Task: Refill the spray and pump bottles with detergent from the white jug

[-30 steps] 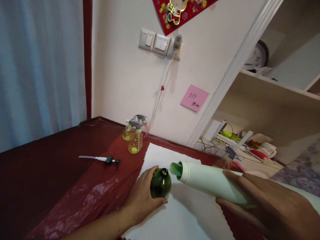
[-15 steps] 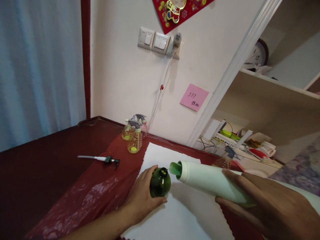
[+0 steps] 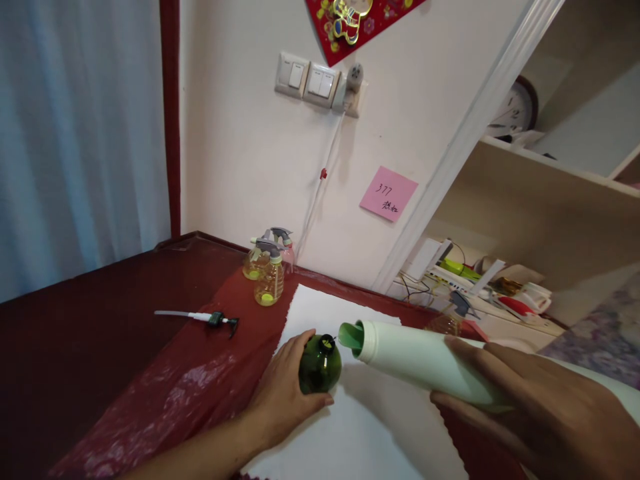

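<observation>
My left hand point(image 3: 283, 400) is wrapped round a small dark green bottle point(image 3: 320, 365) that stands upright on a white sheet point(image 3: 365, 427), its open neck facing up. My right hand point(image 3: 540, 413) grips a large white bottle point(image 3: 425, 360), tipped almost level. The white bottle's green spout point(image 3: 350, 335) sits just right of and above the green bottle's mouth. I cannot see any liquid passing between them.
A pump head with a long dip tube point(image 3: 200, 317) lies on the dark red table point(image 3: 75, 347). Small spray bottles of yellow liquid point(image 3: 267, 270) stand by the wall. Another spray bottle point(image 3: 447, 320) sits behind the white one. A cluttered shelf point(image 3: 480, 280) is at right.
</observation>
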Tool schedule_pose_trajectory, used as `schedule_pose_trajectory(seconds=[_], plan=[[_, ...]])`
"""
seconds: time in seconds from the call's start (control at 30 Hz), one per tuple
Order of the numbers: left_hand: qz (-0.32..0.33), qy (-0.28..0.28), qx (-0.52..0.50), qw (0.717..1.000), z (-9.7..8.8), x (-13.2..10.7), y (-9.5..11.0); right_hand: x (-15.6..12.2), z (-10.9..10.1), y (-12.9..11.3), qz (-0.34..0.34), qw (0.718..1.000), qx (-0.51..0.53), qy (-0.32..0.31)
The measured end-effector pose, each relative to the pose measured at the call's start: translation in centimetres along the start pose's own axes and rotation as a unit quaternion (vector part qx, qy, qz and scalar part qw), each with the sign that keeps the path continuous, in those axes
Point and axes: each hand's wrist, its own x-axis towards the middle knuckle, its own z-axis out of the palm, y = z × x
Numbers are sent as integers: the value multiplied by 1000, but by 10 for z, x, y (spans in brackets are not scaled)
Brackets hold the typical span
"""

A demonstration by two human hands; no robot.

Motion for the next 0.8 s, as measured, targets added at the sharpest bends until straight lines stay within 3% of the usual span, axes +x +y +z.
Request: schedule_pose_trajectory(seconds=[0.43, 0.8], plan=[[9, -5, 1, 1000, 2, -1, -5, -2, 2, 1, 17, 1000, 13, -17], [6, -1, 2, 1000, 1, -1, -2, -3, 3, 1, 19, 999, 26, 5]])
